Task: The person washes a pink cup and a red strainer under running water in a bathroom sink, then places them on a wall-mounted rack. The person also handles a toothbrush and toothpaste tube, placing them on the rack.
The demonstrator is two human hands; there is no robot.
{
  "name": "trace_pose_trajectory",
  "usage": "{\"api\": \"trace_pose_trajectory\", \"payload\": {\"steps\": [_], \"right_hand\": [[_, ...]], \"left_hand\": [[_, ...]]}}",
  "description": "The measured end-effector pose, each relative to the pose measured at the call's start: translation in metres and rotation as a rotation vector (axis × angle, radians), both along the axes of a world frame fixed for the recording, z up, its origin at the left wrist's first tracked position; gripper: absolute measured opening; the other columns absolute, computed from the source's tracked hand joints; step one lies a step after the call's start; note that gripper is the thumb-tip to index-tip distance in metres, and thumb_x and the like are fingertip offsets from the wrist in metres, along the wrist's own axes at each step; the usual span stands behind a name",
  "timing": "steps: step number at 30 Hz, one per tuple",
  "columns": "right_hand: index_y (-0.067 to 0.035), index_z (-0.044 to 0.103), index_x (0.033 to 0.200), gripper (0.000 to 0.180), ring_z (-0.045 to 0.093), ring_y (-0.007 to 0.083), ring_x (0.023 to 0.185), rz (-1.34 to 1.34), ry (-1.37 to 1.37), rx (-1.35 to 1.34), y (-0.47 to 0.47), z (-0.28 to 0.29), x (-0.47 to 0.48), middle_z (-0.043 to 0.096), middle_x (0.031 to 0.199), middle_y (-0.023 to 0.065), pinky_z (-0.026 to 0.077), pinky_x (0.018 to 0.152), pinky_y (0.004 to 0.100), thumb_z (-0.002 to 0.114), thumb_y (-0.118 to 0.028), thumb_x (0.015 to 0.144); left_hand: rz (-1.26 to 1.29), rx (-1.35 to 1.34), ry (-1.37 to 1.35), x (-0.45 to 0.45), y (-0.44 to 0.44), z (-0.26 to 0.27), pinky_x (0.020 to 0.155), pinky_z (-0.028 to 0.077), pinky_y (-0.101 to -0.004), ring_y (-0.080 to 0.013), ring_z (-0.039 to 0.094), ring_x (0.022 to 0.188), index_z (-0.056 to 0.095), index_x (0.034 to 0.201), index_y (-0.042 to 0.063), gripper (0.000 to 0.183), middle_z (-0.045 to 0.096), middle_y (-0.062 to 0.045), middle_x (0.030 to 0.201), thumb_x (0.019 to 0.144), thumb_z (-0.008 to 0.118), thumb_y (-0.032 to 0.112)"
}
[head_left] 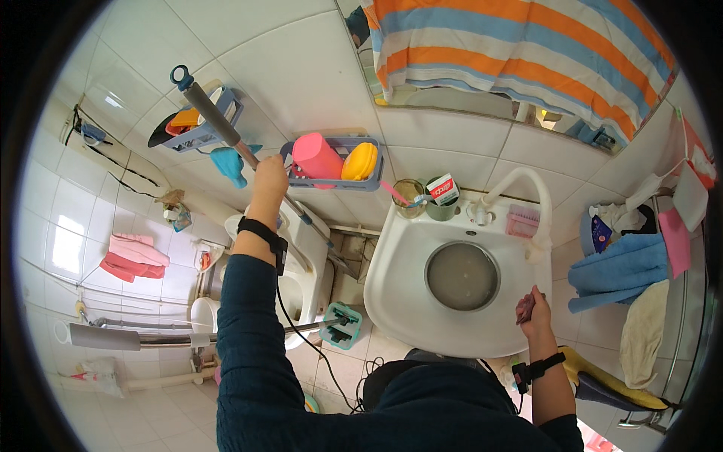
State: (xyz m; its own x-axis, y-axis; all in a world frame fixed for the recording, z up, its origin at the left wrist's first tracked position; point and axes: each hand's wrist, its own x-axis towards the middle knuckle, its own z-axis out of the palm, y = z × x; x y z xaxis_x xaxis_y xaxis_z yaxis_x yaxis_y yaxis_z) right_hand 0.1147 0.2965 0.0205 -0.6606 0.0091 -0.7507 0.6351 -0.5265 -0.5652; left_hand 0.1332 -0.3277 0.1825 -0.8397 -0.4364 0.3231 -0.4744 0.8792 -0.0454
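My left hand (270,176) is closed around the metal pole of a mop (215,116), below its grey foam grip. The pole slants from a blue hanging ring at the upper left down behind the toilet side toward the floor. My right hand (534,309) is over the right rim of the white washbasin (395,294), curled around a small crumpled dark reddish cloth or similar thing (525,309); its kind is not plain. In the basin sits a round metal bowl (462,276) with cloudy greyish water.
A second mop (107,336) with a grey grip slants by my left arm, its end in a teal bucket (341,326). Behind the basin stand toothbrush cups (442,207) and a curved faucet (542,198). Blue towels (621,268) hang right; a toilet (291,299) stands left.
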Motion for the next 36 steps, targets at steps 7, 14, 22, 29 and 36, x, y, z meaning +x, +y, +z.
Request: {"api": "trace_pose_trajectory", "payload": {"steps": [7,14,22,29,36], "right_hand": [[-0.015,0.049,0.084,0.023,0.051,0.0139,0.064,0.019,-0.009,-0.019,0.003,-0.004,0.001,0.052,0.072,-0.0003,0.039,0.049,0.0234,0.064,-0.031,0.089],[-0.015,0.049,0.083,0.022,0.052,0.0137,0.065,0.033,0.017,-0.001,0.004,-0.003,0.001,0.052,0.072,-0.0007,0.04,0.049,0.0235,0.063,-0.031,0.09],[-0.013,0.048,0.083,0.024,0.051,0.0143,0.065,0.048,0.024,-0.009,-0.001,-0.005,0.003,0.052,0.073,0.0002,0.039,0.048,0.0241,0.062,-0.032,0.09],[-0.013,0.049,0.083,0.024,0.051,0.0143,0.065,0.001,0.001,0.023,-0.001,0.0,0.003,0.051,0.072,0.0007,0.038,0.048,0.0248,0.064,-0.03,0.089],[-0.013,0.049,0.081,0.025,0.051,0.014,0.066,-0.012,-0.003,0.019,0.008,-0.002,0.008,0.051,0.071,0.0004,0.038,0.049,0.0239,0.065,-0.031,0.088]], "left_hand": [[0.104,-0.021,-0.185,-0.005,0.008,-0.013,0.075,0.053,-0.0443,-0.0373,0.064,0.089,0.061,0.093,0.0,0.014,0.06,-0.021,0.099,0.084,0.051,0.004],[0.256,-0.014,0.129,0.007,0.039,0.011,0.078,0.052,-0.045,-0.0395,0.064,0.089,0.056,0.095,-0.005,0.016,0.053,-0.022,0.104,0.084,0.054,0.005],[0.019,0.37,0.468,0.001,0.065,0.04,0.079,0.05,-0.0396,-0.038,0.061,0.092,0.052,0.105,-0.008,0.068,0.061,-0.023,0.096,0.065,0.08,0.04],[0.094,0.334,0.435,-0.027,0.068,0.009,0.083,0.049,-0.0408,-0.0371,0.062,0.097,0.054,0.115,-0.009,0.084,0.062,-0.027,0.103,0.06,0.08,0.049],[0.154,0.323,0.483,-0.021,0.041,0.011,0.078,0.051,-0.0403,-0.0349,0.065,0.086,0.062,0.104,-0.005,0.063,0.066,-0.024,0.089,0.061,0.075,0.039]]}}
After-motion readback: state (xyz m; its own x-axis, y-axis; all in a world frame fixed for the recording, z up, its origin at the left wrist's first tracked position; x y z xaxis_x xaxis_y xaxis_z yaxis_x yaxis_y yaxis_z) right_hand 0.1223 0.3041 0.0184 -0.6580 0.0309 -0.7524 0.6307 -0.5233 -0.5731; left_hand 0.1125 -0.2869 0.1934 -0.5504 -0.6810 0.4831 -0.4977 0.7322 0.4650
